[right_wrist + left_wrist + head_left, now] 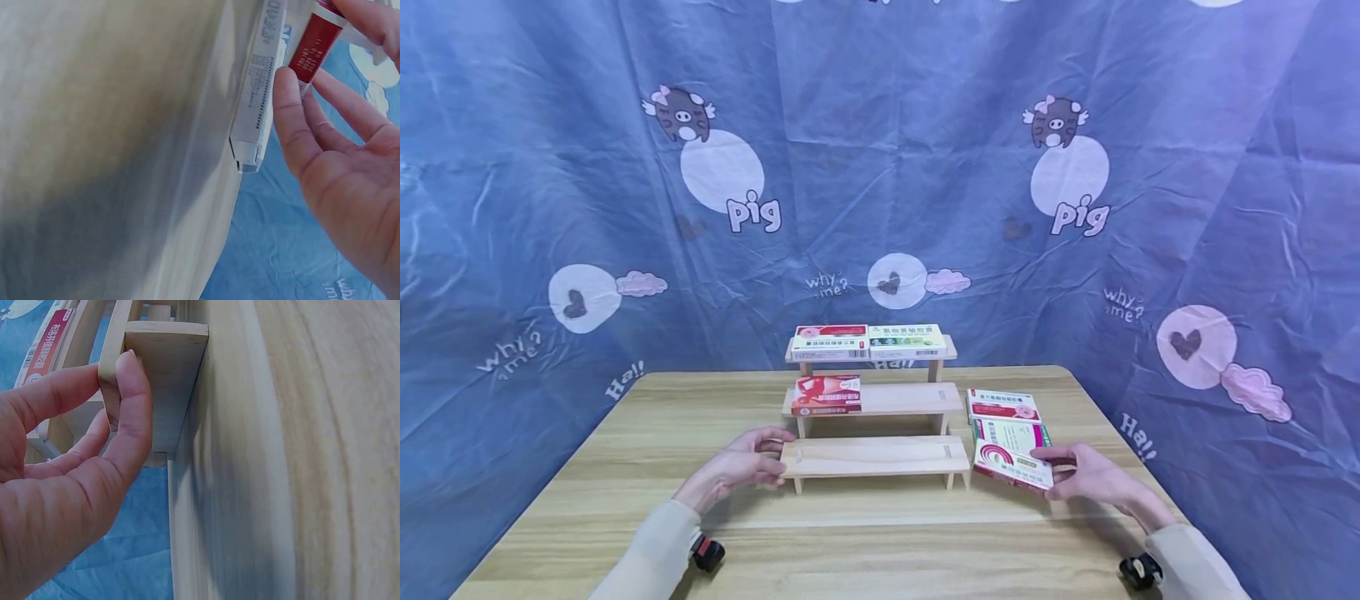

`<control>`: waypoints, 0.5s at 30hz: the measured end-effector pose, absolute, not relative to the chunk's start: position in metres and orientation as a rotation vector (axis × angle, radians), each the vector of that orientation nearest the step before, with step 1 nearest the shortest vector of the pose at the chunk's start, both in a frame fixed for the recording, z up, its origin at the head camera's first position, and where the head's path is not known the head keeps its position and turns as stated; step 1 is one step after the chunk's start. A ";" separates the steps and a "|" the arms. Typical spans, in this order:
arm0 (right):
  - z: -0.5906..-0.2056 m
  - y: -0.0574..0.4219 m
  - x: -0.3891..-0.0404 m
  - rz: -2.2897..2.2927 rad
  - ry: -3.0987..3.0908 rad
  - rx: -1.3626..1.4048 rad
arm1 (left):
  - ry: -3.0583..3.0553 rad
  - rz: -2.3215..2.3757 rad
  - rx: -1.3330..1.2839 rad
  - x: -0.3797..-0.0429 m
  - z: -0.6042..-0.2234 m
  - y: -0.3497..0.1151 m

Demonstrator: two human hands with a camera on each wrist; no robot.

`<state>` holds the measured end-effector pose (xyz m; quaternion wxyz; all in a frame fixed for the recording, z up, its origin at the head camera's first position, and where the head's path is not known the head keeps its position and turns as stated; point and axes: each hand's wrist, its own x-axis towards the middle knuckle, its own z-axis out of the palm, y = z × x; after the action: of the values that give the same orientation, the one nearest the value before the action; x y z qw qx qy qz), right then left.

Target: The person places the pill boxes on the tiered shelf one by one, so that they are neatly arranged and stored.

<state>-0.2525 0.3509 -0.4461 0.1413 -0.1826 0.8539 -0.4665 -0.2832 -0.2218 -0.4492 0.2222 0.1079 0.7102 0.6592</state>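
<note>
A three-step wooden display rack (876, 456) stands on the table. My left hand (741, 467) pinches the left end of its lowest board, thumb on one face and fingers on the other, as the left wrist view shows. To the right of the rack, my right hand (1093, 477) holds a white-and-red medicine box (1013, 465) by its right end. In the right wrist view the box's red end (314, 50) sits between thumb and fingers. Close by is a white box (255, 94). Behind the held box lie a green-and-white medicine box (1011, 435) and another red-and-white medicine box (1002, 406).
On the top step, a red-and-white box (830, 342) and a green-and-white box (907, 340) lie side by side. A red box (827, 395) is at the left of the middle step. Behind the wooden table (880, 550) hangs a blue printed cloth (880, 183).
</note>
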 end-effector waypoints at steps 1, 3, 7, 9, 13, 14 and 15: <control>-0.445 0.351 -0.253 -1.358 2.470 -0.526 | 1.962 1.821 0.296 -0.283 -0.449 -0.222; -0.442 0.351 -0.254 -1.382 2.483 -0.499 | 1.961 1.825 0.292 -0.283 -0.449 -0.221; -0.438 0.351 -0.256 -1.434 2.498 -0.488 | 1.964 1.835 0.286 -0.284 -0.450 -0.220; -0.437 0.351 -0.257 -1.469 2.498 -0.494 | 1.972 1.835 0.279 -0.284 -0.450 -0.220; -0.435 0.349 -0.260 -1.542 2.504 -0.514 | 1.987 1.828 0.275 -0.283 -0.451 -0.220; -0.434 0.348 -0.260 -1.561 2.507 -0.509 | 1.989 1.827 0.275 -0.283 -0.451 -0.221; -0.434 0.348 -0.260 -1.576 2.507 -0.512 | 1.992 1.826 0.273 -0.283 -0.451 -0.221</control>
<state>-0.2605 0.3480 -0.4335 0.0679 -0.1701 0.8323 -0.5233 -0.2828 -0.2209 -0.4510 0.2111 0.0983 0.7170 0.6571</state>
